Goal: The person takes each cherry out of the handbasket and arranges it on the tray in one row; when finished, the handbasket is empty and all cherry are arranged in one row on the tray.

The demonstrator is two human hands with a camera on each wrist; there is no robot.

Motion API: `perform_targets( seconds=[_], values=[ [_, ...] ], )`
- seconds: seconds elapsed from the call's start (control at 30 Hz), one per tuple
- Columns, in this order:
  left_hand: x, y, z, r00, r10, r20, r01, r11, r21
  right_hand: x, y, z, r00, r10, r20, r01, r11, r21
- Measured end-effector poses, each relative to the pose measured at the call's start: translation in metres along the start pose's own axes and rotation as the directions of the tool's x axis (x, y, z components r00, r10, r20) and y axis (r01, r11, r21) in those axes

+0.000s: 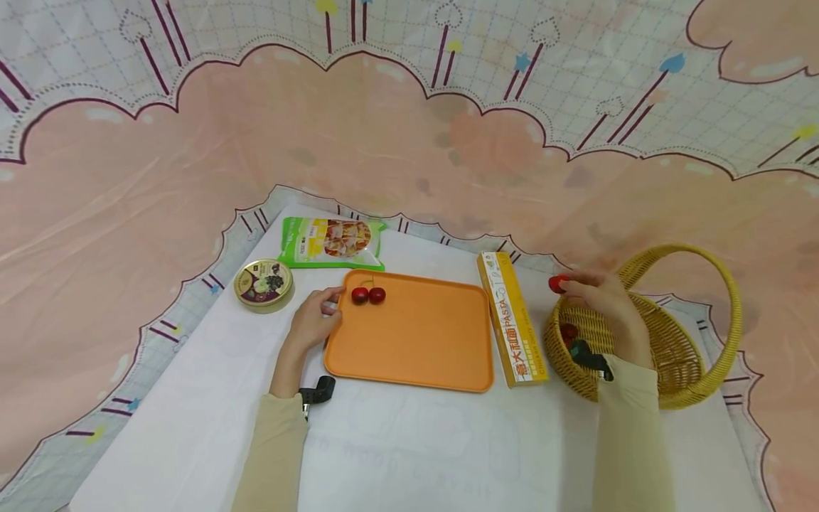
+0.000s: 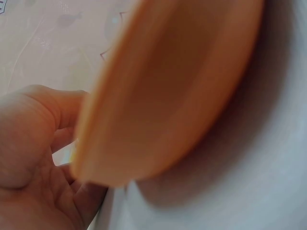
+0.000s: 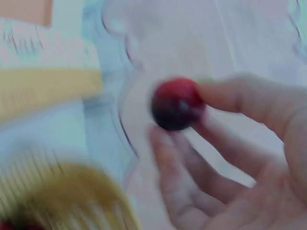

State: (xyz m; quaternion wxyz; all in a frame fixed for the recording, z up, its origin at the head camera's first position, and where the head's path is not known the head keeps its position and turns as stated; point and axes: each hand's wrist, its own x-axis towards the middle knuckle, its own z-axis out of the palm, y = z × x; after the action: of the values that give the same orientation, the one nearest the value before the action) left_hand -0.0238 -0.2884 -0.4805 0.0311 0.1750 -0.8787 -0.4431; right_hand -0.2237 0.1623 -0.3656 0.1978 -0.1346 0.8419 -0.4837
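Note:
The right hand [image 1: 604,302] pinches a red cherry [image 1: 558,284] between thumb and fingertips, over the left rim of a yellow wicker basket [image 1: 687,395]. In the right wrist view the held cherry [image 3: 177,104] looks glossy, red above and nearly black below. Dark red fruit [image 1: 569,331] lies inside the basket, partly hidden by the arm. At the left edge of an orange tray [image 1: 409,334], the left hand [image 1: 313,320] grips the rim. Two cherries [image 1: 368,295] joined by a stem sit in the tray's upper left corner.
A yellow and white pasta box [image 1: 514,320] lies between tray and basket. Behind the tray is a green food packet [image 1: 333,242]. A round tin [image 1: 264,284] stands left of the tray. Patterned cloth [image 1: 384,142] surrounds the white table [image 1: 409,455].

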Motion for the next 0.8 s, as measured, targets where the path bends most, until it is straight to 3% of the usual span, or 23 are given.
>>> perform_targets(
  seconds=[0.13,0.37,0.6,0.8],
  values=[
    [0.0,0.001,-0.001,1.0,0.001,0.0,-0.001,1.0,-0.006,0.012,-0.013,0.041,0.998,-0.038,-0.057,0.041,0.998,0.057],
    [-0.001,0.001,-0.001,1.0,-0.012,0.003,0.012,1.0,-0.003,0.035,-0.022,0.126,0.996,-0.088,-0.023,0.09,0.977,0.194],
    [0.0,0.0,0.0,1.0,-0.005,0.002,0.005,1.0,-0.011,0.044,-0.036,0.216,0.999,0.022,0.042,-0.03,0.974,0.223],
    [0.0,0.001,0.0,1.0,0.009,-0.003,-0.009,1.0,-0.009,0.047,-0.044,0.255,0.998,0.042,0.043,-0.052,0.958,0.281]
  ],
)
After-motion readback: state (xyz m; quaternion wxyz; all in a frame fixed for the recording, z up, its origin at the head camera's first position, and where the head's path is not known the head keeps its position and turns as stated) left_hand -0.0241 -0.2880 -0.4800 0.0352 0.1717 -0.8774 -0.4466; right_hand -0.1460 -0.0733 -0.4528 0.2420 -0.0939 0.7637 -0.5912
